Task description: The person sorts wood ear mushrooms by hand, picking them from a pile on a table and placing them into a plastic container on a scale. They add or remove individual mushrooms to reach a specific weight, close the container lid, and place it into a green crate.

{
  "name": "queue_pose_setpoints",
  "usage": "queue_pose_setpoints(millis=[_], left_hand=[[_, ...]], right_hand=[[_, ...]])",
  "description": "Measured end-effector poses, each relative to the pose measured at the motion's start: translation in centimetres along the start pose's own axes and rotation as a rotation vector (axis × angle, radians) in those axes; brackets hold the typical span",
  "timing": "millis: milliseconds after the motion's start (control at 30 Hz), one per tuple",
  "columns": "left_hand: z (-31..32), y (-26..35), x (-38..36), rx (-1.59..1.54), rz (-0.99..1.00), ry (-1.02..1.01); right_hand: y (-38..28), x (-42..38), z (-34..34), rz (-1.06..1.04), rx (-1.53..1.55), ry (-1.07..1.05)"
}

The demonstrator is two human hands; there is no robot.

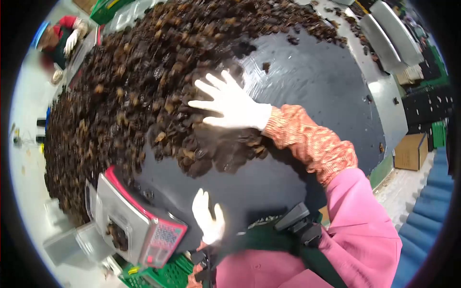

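Observation:
My right hand (233,103), in a white glove, is spread wide with its fingers apart over the edge of a large heap of dark brown, wet-looking pieces (139,81). Some pieces just below it are blurred. My left hand (208,218), also gloved in white, is near the table's front edge with thumb and fingers apart and nothing between them. Left of it stands a red and silver weighing scale (163,242), with a clear plastic tray (115,206) on top that holds a few dark pieces (117,235).
The dark tabletop (317,77) is bare at the right. A co-worker (60,41) is at the far left. Green crates (165,273) lie below the scale. Metal trays (384,43) and a cardboard box (409,151) are at the right. Clear containers (72,245) sit lower left.

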State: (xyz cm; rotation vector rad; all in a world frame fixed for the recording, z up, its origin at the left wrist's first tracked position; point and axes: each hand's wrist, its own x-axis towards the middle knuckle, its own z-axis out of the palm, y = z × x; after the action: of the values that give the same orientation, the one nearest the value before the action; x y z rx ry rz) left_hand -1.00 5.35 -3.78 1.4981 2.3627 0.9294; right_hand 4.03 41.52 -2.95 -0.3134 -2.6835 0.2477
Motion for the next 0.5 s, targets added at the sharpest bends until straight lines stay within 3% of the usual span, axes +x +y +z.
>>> queue_pose_setpoints(millis=[167,333,367,433,500], left_hand=[[0.2,-0.7,-0.1,-0.081,0.034,0.07],[0.6,-1.4,-0.6,-0.114,-0.038,0.105],[0.6,-1.5,-0.2,-0.227,-0.003,0.127],[0.7,-1.6,-0.5,-0.156,-0.038,0.139],[0.6,-1.7,-0.4,-0.236,-0.049,0.167]], right_hand=[[-8.8,-6.9,-2.9,-0.108,0.259,-0.255],[-14.9,-13.4,-4.7,-0.141,0.218,-0.329],[-15.7,-14.3,-4.9,-0.16,0.226,-0.333],[-17.2,-16.0,-5.5,-0.22,0.192,-0.324],[-16.9,-17.8,-6.6,-0.22,0.153,-0.192]])
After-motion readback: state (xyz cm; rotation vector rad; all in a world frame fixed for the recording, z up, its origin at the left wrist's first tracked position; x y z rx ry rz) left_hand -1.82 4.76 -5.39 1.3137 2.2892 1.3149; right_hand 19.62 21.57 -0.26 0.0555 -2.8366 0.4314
